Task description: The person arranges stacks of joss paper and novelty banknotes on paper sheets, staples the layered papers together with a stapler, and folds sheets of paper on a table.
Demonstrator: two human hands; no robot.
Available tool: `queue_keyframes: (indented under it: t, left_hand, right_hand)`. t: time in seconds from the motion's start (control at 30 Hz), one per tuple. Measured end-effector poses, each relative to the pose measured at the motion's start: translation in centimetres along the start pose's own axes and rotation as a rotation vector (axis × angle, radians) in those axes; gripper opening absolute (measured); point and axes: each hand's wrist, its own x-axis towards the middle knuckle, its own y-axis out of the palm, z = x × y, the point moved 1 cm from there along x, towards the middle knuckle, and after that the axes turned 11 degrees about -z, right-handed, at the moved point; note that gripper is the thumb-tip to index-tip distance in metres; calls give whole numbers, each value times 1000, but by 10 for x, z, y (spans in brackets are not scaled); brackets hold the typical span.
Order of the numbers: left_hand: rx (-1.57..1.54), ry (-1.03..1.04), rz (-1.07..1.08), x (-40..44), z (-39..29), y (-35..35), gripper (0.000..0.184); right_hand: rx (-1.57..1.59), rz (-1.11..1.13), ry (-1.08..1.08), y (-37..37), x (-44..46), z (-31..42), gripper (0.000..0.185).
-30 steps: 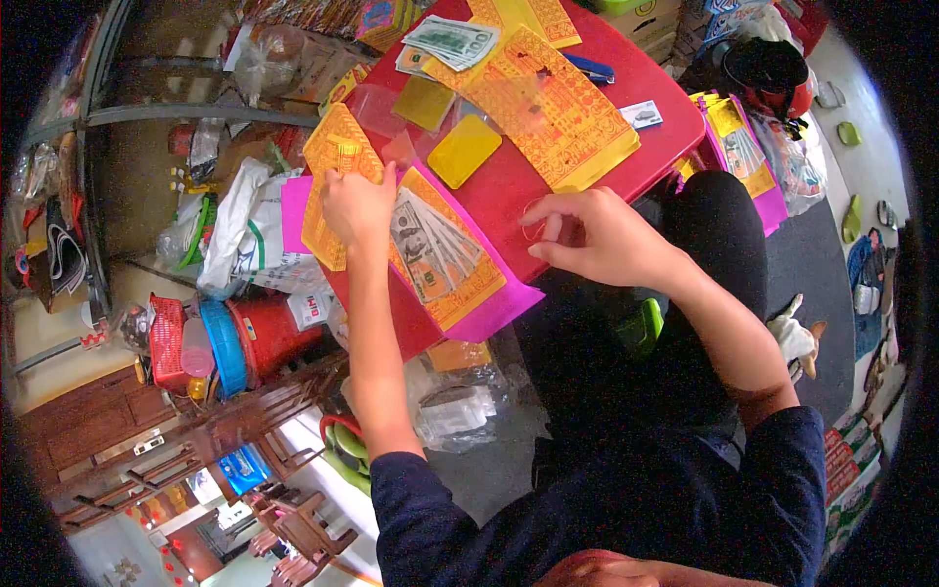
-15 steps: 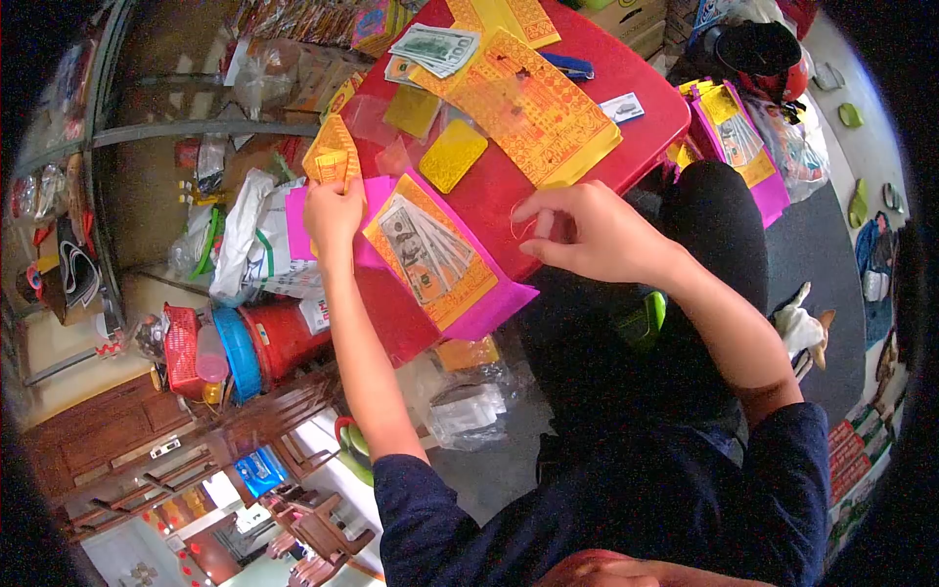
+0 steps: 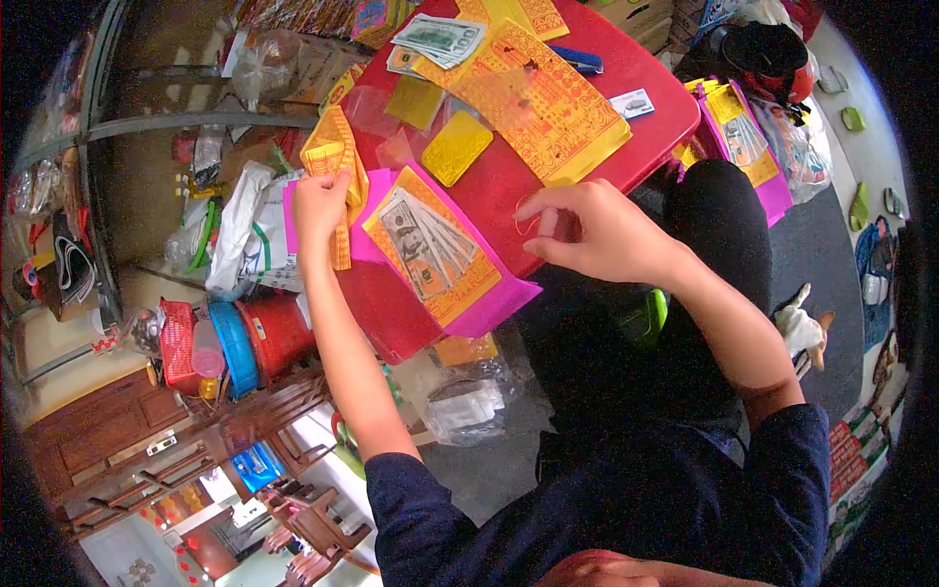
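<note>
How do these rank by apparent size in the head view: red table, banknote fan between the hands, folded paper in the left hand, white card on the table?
Largest to smallest:
1. Red table
2. Banknote fan and folded paper, unranked: they look close, and the left hand covers part of the paper
3. White card

The number 100 stands on the stacked banknotes [image 3: 437,41] at the upper centre of the frame; print on the fanned notes [image 3: 415,241] near mid-frame and the orange sheet [image 3: 567,112] above is too small to read
</note>
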Motion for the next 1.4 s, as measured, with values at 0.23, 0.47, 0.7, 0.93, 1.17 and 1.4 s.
queue_keyframes:
  t: [0.23,0.47,0.7,0.93,1.17,1.4]
  left_hand:
    - [48,104,-11,-2,-8,-4,42]
    - [-12,126,-9,1,-1,0,46]
    - [-43,100,4,5,11,5,43]
    - [-38,89,18,5,10,4,41]
    - [-79,55,28,1,-5,0,41]
    - [0,27,48,7,12,8,42]
  right_hand:
    - [12,3,25,1,0,-1,28]
    - [-12,3,9,0,-1,1,28]
    - [-12,-11,-4,0,-1,-2,27]
    - [-16,-15,-3,1,-1,-3,27]
    - [-37,-22,-29,2,-1,-3,26]
    - [-45,-3,-48,2,-1,-3,26]
